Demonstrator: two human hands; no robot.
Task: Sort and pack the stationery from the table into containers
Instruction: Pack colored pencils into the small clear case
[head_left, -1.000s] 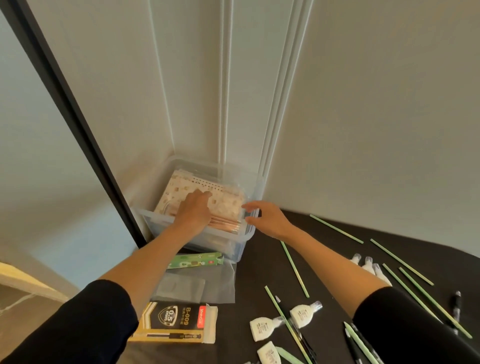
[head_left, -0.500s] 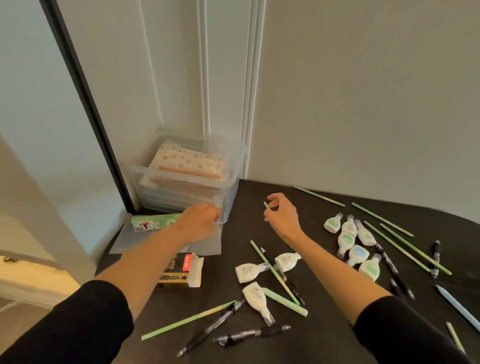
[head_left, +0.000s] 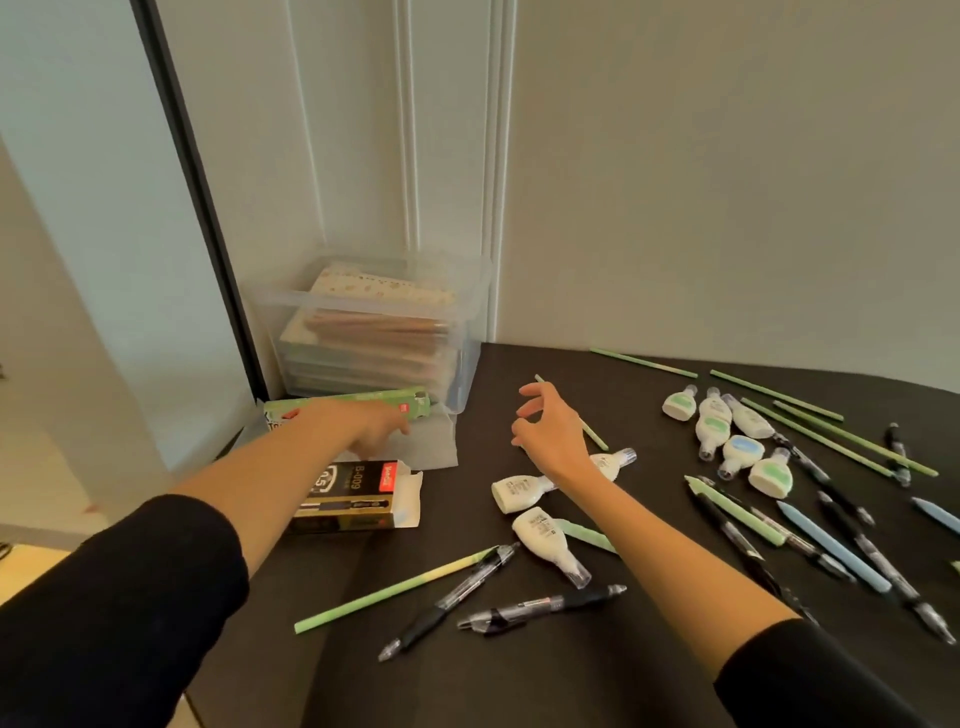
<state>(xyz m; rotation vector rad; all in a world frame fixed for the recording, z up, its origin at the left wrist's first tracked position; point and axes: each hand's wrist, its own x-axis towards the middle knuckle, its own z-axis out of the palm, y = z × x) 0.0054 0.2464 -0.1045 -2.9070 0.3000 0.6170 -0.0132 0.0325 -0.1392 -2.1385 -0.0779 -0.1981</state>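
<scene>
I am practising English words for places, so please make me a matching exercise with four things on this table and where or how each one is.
Things:
1. clear plastic bin
2. black pen box
3. green-and-yellow stick
4. blue-labelled correction bottle

Places or states:
A. lies with its end flap open
B. among other bottles on the right
C. in the corner, holding notebooks
D. next to a black pen at the front

Pairs: 1-C, 2-A, 3-D, 4-B
</scene>
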